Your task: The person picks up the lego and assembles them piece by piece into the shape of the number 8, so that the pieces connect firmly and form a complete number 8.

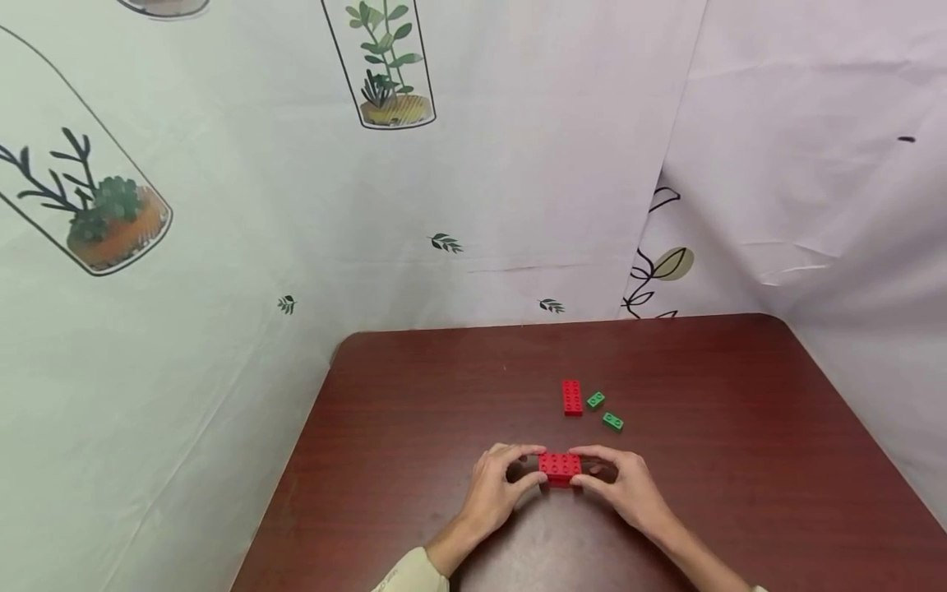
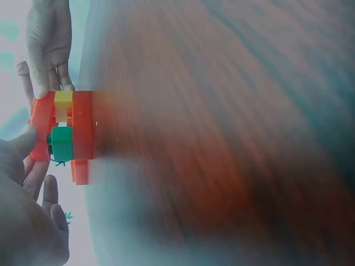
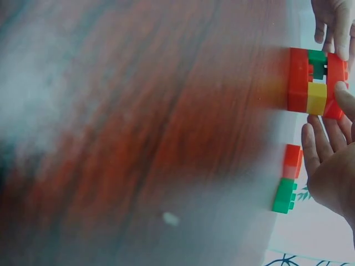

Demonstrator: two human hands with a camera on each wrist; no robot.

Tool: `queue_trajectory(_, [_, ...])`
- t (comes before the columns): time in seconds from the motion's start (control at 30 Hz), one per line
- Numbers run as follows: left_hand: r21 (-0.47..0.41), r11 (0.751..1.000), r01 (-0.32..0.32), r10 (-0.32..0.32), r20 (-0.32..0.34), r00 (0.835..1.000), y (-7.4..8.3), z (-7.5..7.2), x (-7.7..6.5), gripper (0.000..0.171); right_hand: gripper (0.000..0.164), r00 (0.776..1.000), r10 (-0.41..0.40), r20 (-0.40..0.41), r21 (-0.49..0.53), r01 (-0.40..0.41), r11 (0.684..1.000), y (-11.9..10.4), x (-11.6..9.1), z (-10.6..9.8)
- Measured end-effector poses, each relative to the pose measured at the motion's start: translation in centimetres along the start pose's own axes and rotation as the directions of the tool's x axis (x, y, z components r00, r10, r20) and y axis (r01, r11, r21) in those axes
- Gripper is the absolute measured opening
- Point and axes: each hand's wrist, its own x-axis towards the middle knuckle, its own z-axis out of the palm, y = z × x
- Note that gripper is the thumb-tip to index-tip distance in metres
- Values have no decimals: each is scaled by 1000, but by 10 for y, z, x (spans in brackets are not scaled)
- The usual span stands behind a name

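Note:
In the head view my left hand and my right hand pinch opposite ends of a red toy building brick, studs upward. This brick tops a small stack. In the left wrist view the red bottom brick stands on the table, bearing a yellow brick and a green brick side by side. The top brick leans slightly; a gap with a green stud shows beneath it on the left-hand side. Over the yellow brick, in the right wrist view, it sits close.
Beyond the stack lie another red brick and two small green bricks, one farther back and one nearer. The dark reddish-brown table has rounded far corners. Printed white cloth hangs behind and at both sides.

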Motion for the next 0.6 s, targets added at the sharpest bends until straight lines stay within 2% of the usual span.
queue_trajectory(0.4, [-59, 995, 84, -83, 18, 996, -2, 1, -2, 36, 34, 1000, 10, 29, -2, -10, 1000, 1, 2, -2])
queue_trajectory(0.6, [-83, 994, 64, -64, 4, 998, -5, 4, -2, 36, 34, 999, 12, 37, -11, -12, 1000, 1, 3, -2])
